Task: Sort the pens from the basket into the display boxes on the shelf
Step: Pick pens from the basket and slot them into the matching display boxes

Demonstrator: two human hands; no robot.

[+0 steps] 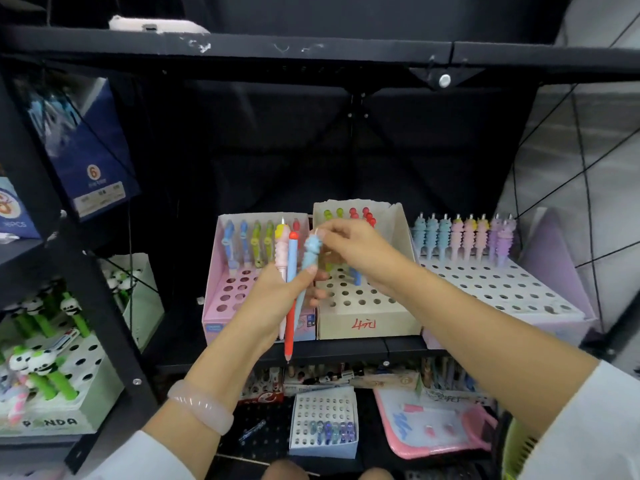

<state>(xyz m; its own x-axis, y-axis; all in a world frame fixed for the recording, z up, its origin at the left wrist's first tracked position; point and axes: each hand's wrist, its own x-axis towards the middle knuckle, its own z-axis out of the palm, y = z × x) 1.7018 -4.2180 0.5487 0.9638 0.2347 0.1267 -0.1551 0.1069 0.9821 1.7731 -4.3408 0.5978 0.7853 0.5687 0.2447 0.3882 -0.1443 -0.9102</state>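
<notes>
Gripping three pens before the shelf (346,348), left hand (277,296): pink pen (281,251), blue-and-red pen (292,265), pale blue pen (309,254) with moulded figure top. Right hand (356,251) pinches the pale blue pen's top, in front of the beige display box (367,320).

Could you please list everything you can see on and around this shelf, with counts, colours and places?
Pink cardboard display box: one, shelf left; blue, green, red pens at its back.
Beige cardboard display box: one, shelf middle; green and red-topped pens at back.
Lilac cardboard display box: one, shelf right; a back row of teal, pink, purple pens.
Green panda pens: several, left shelf unit.
Small white holed box: one, lower level; blue and purple pens.
Pink zip pouch: one, lower right.
Left hand: grips a bundle of pens, pink, blue-and-red, light blue.
Right hand: its grip pinches the light blue character pen at the top.
Pale pink bangle: one, left wrist.
</notes>
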